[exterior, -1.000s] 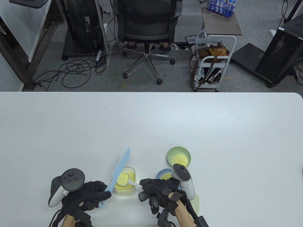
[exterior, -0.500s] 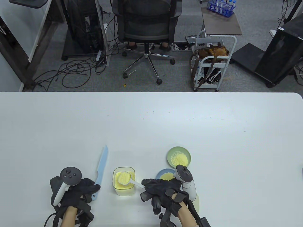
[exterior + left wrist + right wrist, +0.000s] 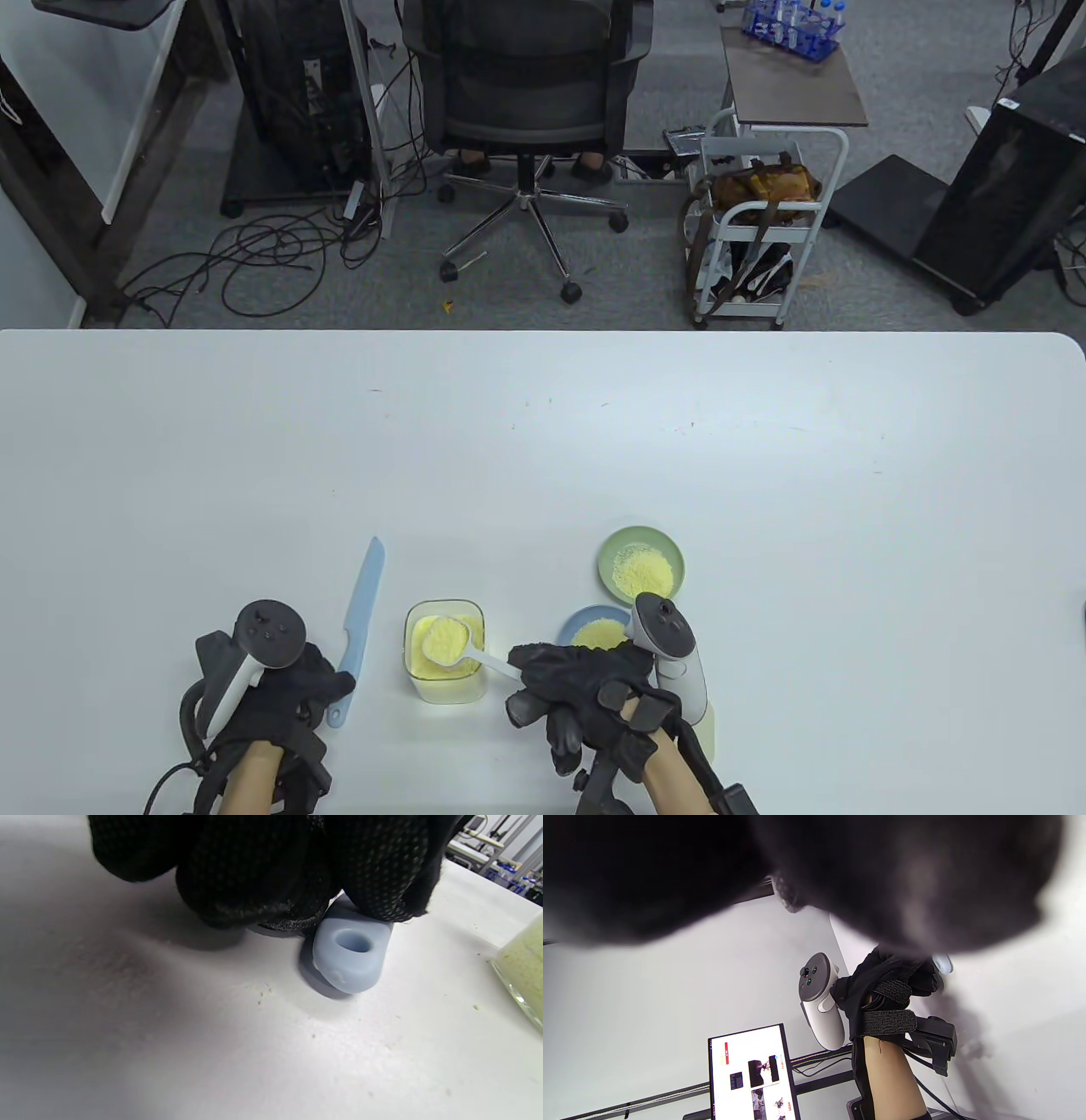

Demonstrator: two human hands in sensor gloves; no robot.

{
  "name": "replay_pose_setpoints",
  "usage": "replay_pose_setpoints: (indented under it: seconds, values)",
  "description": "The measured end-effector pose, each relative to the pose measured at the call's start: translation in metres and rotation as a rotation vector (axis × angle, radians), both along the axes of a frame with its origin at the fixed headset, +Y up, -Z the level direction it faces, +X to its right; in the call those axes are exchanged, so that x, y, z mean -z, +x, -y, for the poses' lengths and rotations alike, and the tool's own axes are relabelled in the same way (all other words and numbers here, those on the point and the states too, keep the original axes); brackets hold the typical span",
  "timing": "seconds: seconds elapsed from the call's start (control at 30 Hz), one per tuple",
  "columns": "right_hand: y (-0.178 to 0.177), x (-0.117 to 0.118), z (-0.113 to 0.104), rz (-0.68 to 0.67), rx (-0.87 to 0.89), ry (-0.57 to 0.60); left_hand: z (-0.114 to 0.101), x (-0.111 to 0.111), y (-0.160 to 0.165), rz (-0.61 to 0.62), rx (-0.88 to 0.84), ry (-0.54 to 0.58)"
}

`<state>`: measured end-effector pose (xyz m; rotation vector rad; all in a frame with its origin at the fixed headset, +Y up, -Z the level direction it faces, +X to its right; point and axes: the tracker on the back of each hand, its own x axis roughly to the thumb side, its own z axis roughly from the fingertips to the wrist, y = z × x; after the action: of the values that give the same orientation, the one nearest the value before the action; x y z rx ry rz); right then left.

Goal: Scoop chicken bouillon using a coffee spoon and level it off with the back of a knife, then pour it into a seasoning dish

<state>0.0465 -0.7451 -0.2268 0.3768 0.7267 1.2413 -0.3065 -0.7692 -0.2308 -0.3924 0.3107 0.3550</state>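
Note:
A light blue knife (image 3: pixel 361 607) lies flat on the table, left of the clear bouillon container (image 3: pixel 445 679). My left hand (image 3: pixel 322 686) is curled over its handle, and the handle end (image 3: pixel 353 952) rests on the table under my fingers (image 3: pixel 263 887). My right hand (image 3: pixel 551 688) grips the handle of the white coffee spoon (image 3: pixel 445 638). Its bowl, filled with yellow bouillon, hovers over the container. A blue seasoning dish (image 3: pixel 575 622) and a green one (image 3: pixel 640 564), both holding bouillon, sit to the right. In the right wrist view my blurred glove hides the spoon.
A pale yellow lid (image 3: pixel 708 732) lies under my right wrist. The container's corner (image 3: pixel 524 980) shows at the right of the left wrist view. A few bouillon grains (image 3: pixel 263 995) dot the table near the knife handle. A chair and a cart stand beyond the table's far edge.
My left hand has drawn the knife off the spoon, moved it left and lowered it flat onto the table. The filled spoon has stayed over the container.

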Motion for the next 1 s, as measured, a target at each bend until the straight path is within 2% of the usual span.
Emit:
replay_pose_setpoints:
  seconds: [0.07,0.23,0.37,0.5,0.7,1.0]
  values:
    - [0.0,0.0,0.001,-0.002,0.004,0.001,-0.003,-0.001,0.001,0.006,0.004,0.018]
    - [0.015,-0.004,0.001,0.041,0.037,0.016,-0.013,-0.007,0.0,-0.04,-0.082,0.221]
    - [0.048,-0.009,0.005,0.128,-0.007,0.038,-0.018,-0.01,0.0,-0.025,-0.135,0.302]
    - [0.086,-0.018,0.015,0.174,-0.09,0.03,-0.018,-0.011,0.0,-0.021,-0.157,0.318]
    - [0.133,-0.032,0.026,0.341,-0.235,0.032,-0.017,-0.011,0.001,-0.013,-0.173,0.307]
    - [0.145,-0.035,0.023,0.362,-0.382,0.072,-0.015,-0.011,0.002,-0.007,-0.19,0.295]
